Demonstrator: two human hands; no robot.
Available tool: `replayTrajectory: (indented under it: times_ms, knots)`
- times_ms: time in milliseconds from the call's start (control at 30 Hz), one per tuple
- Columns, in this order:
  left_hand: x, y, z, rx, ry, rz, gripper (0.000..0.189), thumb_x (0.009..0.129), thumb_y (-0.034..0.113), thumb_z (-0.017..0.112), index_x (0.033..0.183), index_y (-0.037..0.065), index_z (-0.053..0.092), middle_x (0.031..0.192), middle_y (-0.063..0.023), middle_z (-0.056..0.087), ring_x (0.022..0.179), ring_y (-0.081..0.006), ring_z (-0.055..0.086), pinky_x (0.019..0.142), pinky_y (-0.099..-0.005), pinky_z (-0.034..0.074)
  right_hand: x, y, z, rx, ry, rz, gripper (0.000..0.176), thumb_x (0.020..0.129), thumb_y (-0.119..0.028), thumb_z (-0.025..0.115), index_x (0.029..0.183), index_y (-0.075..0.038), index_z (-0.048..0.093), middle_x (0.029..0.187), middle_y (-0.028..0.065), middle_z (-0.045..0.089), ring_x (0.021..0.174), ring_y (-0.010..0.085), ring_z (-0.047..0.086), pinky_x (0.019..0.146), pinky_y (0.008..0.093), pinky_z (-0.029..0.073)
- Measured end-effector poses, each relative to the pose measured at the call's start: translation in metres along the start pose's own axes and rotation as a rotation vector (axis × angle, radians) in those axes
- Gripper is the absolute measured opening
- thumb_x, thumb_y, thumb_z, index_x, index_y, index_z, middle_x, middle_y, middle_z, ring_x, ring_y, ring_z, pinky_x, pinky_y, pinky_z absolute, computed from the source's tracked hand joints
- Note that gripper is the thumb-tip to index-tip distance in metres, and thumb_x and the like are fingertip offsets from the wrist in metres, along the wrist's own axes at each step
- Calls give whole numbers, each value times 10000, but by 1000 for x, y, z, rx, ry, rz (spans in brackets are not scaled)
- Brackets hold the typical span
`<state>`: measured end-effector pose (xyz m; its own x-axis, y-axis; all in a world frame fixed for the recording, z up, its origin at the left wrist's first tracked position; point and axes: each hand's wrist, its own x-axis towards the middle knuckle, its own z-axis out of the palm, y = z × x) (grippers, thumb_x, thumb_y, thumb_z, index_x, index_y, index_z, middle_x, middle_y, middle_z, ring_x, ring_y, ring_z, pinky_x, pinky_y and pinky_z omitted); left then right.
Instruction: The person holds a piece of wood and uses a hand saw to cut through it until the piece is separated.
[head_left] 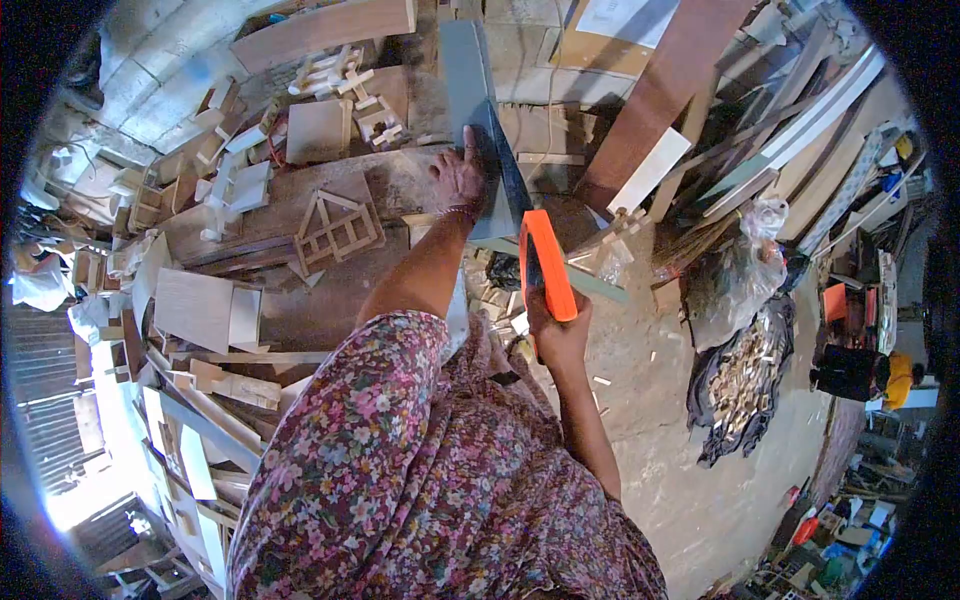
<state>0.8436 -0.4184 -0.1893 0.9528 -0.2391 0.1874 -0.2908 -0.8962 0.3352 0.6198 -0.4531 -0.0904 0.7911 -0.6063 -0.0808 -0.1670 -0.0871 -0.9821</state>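
Observation:
In my right hand (560,330) is a handsaw with a bright orange handle (550,270), my fingers wrapped round the grip. Its dark blade (510,168) runs up and away along the right edge of a long grey board (465,75). Pressed on that board, my left hand (461,178) lies with its fingers spread and the index finger stretched forward. The grey board rests across a worn wooden workbench (415,165), its near end beside the saw handle.
Left on the bench are a small wooden lattice frame (340,232) and pale wood pieces (320,130). A reddish-brown plank (655,105) leans at the right. On the floor, a dark plastic sheet (712,395) holds wood offcuts. Another person (865,377) is at the far right.

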Motion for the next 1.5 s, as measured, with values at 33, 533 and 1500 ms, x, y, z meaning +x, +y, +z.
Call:
replayTrajectory:
  times_ms: [33, 533, 1500]
  knots:
    - [1, 0, 1, 9, -13, 13, 606, 779, 276, 443, 1313, 209, 164, 1011, -200, 447, 963, -340, 415, 822, -472, 281, 0, 0, 1, -43, -17, 11, 118, 704, -86, 592, 716, 17, 535, 606, 61, 541, 559, 110, 487, 525, 265, 402]
    - [-4, 4, -10, -5, -113, 119, 619, 759, 230, 435, 1316, 163, 173, 1059, -183, 475, 1020, -345, 383, 812, -512, 274, 63, 24, 40, 214, 35, -69, 121, 728, -75, 547, 634, -42, 478, 475, -22, 406, 379, 62, 374, 354, 234, 309]
    - [-2, -8, 12, 28, -83, -18, 585, 786, 184, 409, 1308, 102, 159, 997, -155, 501, 1008, -309, 401, 831, -477, 275, -2, -8, -1, 33, -41, 51, 150, 720, -124, 592, 701, 10, 527, 555, 5, 479, 524, 71, 419, 473, 243, 357]
